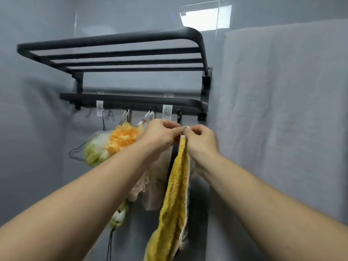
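A yellow terry towel (pixel 175 194) with a pale edge hangs straight down from my two hands. My left hand (pixel 160 134) and my right hand (pixel 200 140) both pinch its small white top loop, fingertips meeting just below the black wall rack (pixel 131 100). A black hook (pixel 178 114) on the rack's lower rail sits right above the loop. Whether the loop touches that hook is hidden by my fingers.
An orange bath pouf (pixel 123 137) and a green-white one (pixel 96 147) hang from hooks at the left, with a wire hanger (pixel 76 152). A beige cloth (pixel 156 185) hangs behind the towel. A large white towel (pixel 282 110) covers the wall to the right.
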Available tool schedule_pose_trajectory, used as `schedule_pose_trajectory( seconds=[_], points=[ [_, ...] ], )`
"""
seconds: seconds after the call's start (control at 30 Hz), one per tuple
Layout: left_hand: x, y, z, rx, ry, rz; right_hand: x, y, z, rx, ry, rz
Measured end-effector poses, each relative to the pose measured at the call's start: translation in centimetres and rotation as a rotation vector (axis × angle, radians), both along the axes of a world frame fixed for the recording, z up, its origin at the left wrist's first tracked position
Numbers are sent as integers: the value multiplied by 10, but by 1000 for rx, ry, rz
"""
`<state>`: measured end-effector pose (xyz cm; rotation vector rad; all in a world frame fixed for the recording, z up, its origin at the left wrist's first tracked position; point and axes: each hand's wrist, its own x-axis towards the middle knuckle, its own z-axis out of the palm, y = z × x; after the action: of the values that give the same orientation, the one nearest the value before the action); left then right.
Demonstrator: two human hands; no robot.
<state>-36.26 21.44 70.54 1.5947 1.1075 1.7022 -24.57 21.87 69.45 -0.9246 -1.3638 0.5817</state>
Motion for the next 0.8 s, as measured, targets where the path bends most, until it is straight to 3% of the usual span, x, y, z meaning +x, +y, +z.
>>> schedule_pose_trajectory(
  seconds=[0.3, 0.53, 0.8],
  points=[
    [-3, 62, 37, 31, -268, 86, -38, 72, 41, -38, 445, 84],
    [6, 74, 44, 11, -389, 187, -44, 83, 52, -1, 439, 23],
    [0, 80, 27, -69, -365, 46, -37, 82, 41, -140, 353, -21]
  ],
)
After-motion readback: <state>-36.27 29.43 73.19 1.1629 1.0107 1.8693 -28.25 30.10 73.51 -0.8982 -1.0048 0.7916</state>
